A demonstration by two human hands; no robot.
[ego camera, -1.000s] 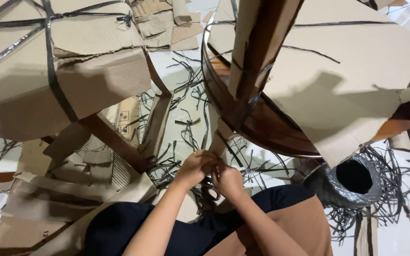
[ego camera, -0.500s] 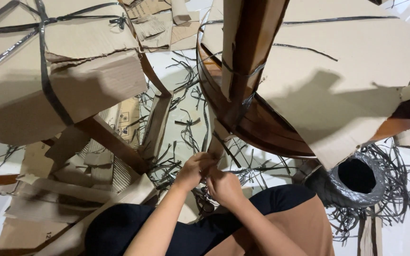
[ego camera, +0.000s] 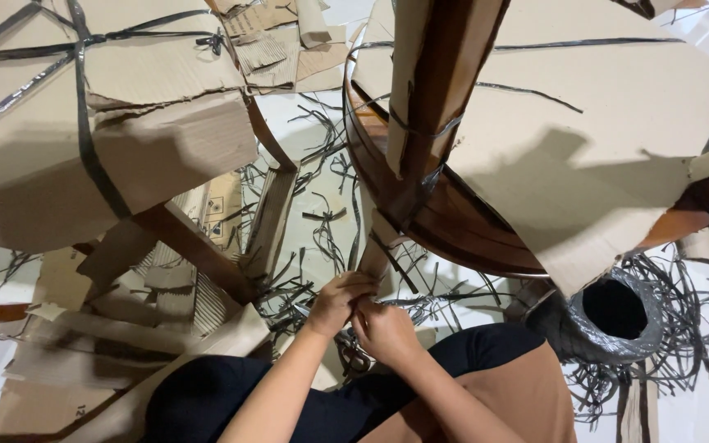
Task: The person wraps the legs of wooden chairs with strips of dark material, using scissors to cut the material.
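1. White floor [ego camera: 322, 238] lay littered with cut black strapping offcuts [ego camera: 322, 215] and torn corrugated cardboard scraps [ego camera: 281, 33]; a roll of black strap [ego camera: 617, 316] sat at the right, well apart from the hands.
2. Change over the last second: both hands had stayed joined at one spot just below the wrapped leg [ego camera: 387, 246]; only a slight shift of the wrists and the view was seen; no strap had come visibly free; judged as fine work at one point, still in hand.
3. Left hand [ego camera: 340, 302] was curled, fingertips pinched near the lower end of the wrapped leg; what sat between them was too small to tell for certain, likely a strap end.
4. Right hand [ego camera: 386, 331] was closed in a loose fist, touching the left, fingers folded inward; contents hidden.
5. Round tabletop [ego camera: 584, 156] at right: flat cardboard facing, matt and creased, with a glossy dark brown wooden rim showing beneath; thin black strap crossed it.
6. Second wrapped piece [ego camera: 84, 139] at left: cardboard bound by flat shiny black bands knotted at top; bare brown wooden legs [ego camera: 198, 246] jutted below.
7. Lap: black and tan cloth [ego camera: 486, 394].
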